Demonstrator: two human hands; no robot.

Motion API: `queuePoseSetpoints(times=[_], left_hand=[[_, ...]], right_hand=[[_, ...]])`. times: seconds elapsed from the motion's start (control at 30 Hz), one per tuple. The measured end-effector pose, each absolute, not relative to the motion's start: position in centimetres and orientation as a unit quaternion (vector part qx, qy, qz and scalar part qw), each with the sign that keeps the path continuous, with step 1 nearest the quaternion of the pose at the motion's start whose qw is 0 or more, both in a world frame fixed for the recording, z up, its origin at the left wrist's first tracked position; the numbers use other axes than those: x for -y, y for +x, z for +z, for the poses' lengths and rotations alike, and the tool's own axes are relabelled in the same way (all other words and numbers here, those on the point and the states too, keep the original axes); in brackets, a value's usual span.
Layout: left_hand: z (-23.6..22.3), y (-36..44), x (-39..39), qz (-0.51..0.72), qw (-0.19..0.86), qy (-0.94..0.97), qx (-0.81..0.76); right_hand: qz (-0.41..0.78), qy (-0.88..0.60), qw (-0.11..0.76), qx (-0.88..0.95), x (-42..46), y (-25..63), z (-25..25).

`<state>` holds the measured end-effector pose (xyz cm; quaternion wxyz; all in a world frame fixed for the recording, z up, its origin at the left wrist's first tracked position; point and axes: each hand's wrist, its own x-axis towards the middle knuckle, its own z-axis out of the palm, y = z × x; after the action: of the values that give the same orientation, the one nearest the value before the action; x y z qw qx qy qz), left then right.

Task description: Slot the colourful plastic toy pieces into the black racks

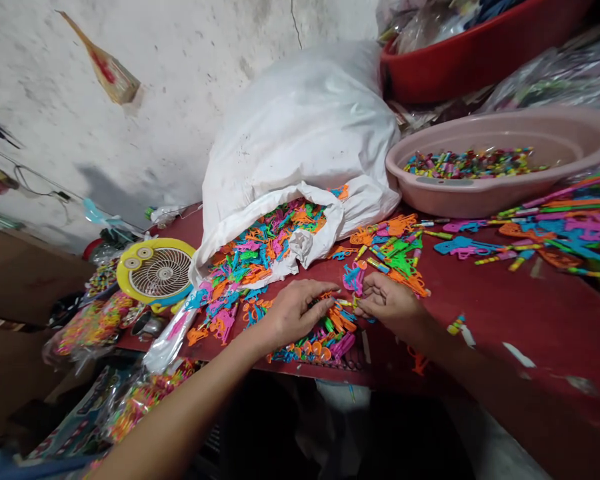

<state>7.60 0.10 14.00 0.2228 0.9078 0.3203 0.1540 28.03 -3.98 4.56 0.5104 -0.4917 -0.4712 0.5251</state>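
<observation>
My right hand [391,303] is closed, its thumb and fingers pinched on the end of a small yellow tube [349,303]. Beside those fingertips is a pink and blue plastic toy piece [353,277]; whether the hand also grips it is unclear. My left hand [300,310] reaches in from the other side, thumb and fingers apart, its tips close to the tube's other end. Below both hands lies a pile of orange, blue, purple and green plastic pieces [320,348], some with round orange ends, at the front edge of the red table [480,307].
A big white sack [300,127] spills colourful plastic pieces [265,247] onto the table. A yellow fan [157,272] stands left. At right are a pink basin [455,193] of small tubes, a red basin [460,63] and more toy pieces [570,230]. Bagged pieces [140,400] lie lower left.
</observation>
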Motion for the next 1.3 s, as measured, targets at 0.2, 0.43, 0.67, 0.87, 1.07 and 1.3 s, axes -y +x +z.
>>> queuePoseSetpoints(times=[0.2,0.43,0.67,0.87,1.07,1.3], left_hand=[[13.7,7.4,-0.3,0.149,0.226,0.908,-0.32],[13.6,7.2,-0.2,0.16,0.238,0.9,-0.328],[14.0,7.5,0.0,0.151,0.238,0.901,-0.331],[13.8,7.4,0.0,0.158,0.245,0.896,-0.336],[14.1,7.4,0.4,0.148,0.251,0.897,-0.333],[14.3,6.6,0.7,0.117,0.237,0.913,-0.312]], right_hand=[[0.525,-0.499,0.462,0.511,5.5,27.8,4.5],[0.52,-0.487,0.453,0.536,5.5,28.2,4.1],[0.613,-0.462,0.498,0.404,4.7,28.3,1.4],[0.627,-0.457,0.502,0.383,4.7,28.5,2.4],[0.619,-0.462,0.501,0.391,4.8,28.6,3.0],[0.585,-0.454,0.513,0.434,5.0,28.8,3.3]])
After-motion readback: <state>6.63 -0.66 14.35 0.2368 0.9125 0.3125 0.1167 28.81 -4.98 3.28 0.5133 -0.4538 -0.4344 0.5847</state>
